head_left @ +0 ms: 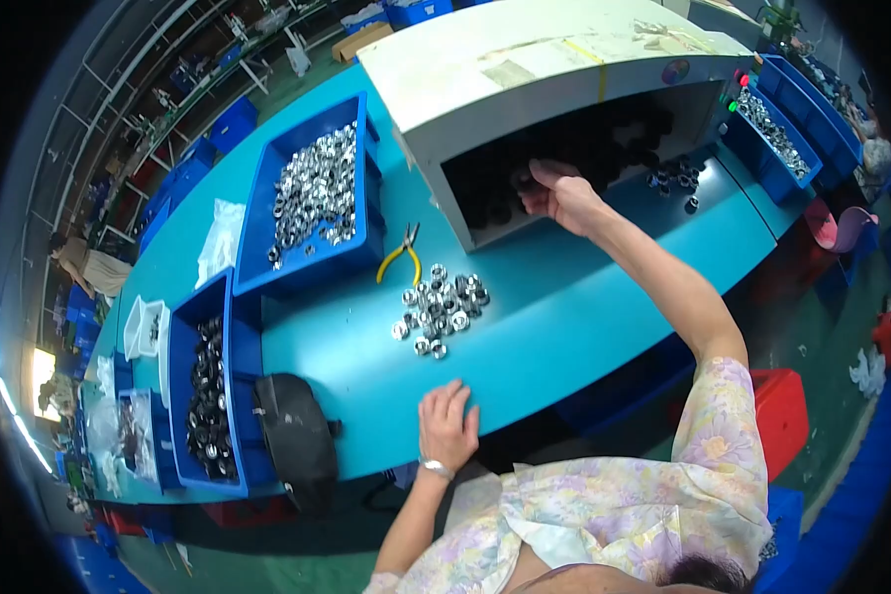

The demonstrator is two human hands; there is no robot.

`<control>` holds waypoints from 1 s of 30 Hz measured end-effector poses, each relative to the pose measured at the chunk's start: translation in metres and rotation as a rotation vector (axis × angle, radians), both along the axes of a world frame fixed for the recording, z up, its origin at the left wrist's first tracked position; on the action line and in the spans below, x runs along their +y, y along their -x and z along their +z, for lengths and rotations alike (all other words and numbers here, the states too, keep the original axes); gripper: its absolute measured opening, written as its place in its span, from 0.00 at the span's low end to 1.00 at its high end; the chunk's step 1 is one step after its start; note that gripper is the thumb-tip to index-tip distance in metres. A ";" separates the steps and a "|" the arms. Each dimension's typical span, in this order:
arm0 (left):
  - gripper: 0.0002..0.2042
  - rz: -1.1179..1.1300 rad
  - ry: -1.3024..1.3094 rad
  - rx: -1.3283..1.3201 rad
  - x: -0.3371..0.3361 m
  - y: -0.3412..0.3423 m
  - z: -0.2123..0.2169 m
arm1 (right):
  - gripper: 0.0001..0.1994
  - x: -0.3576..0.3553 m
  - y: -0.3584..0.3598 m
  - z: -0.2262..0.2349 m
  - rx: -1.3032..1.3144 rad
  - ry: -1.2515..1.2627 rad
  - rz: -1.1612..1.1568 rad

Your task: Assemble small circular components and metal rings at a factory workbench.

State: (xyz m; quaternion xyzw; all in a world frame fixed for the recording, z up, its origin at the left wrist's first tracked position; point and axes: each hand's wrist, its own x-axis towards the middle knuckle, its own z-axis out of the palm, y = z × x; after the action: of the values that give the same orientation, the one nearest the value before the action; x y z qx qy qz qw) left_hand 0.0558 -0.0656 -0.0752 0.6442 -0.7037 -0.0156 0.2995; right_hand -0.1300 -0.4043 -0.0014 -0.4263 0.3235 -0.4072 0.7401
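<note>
My right hand (pixel 564 199) reaches to the mouth of a white box-shaped machine (pixel 424 148). Its fingers are curled in toward the thumb; whatever they hold is lost against the dark inside. At the front edge of the teal table (pixel 554 346) lies my left hand (pixel 447 428), fingers stretched out and nothing in it. Beyond that hand sits a loose pile of small shiny metal ring-like parts (pixel 438 309). Inside the machine are dark round shapes, hard to make out. More small metal parts (pixel 675 180) lie by the right end of its opening.
Yellow-handled pliers (pixel 403 257) lie behind the pile. Blue bins hold silver parts (pixel 317 188) and black parts (pixel 208 396) at left. A black bag (pixel 295 436) rests on the near left edge. Another bin of metal parts (pixel 774 134) stands at far right. A red stool (pixel 784 421) is beside me.
</note>
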 end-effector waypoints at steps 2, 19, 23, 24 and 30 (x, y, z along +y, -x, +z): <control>0.13 0.004 0.040 0.086 -0.001 -0.001 0.001 | 0.19 0.055 0.008 0.005 -0.110 -0.016 0.174; 0.08 -0.147 -0.394 1.730 0.046 0.029 0.056 | 0.08 0.301 0.000 0.003 0.362 0.439 0.334; 0.07 -0.172 -0.386 1.716 0.060 0.029 0.051 | 0.07 0.312 -0.003 0.010 0.451 0.622 0.401; 0.06 -0.191 -0.367 1.696 0.062 0.028 0.049 | 0.07 0.314 -0.005 0.009 0.453 0.625 0.402; 0.08 -0.191 -0.350 1.568 0.071 0.020 0.039 | 0.06 0.325 -0.017 0.001 0.427 0.670 0.377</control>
State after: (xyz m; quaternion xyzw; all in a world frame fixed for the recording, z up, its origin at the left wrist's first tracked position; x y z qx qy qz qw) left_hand 0.0360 0.0058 -0.0358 0.4202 -0.3283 -0.5982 0.5981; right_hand -0.1131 -0.0790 -0.0001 -0.7691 0.2359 -0.2502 0.5387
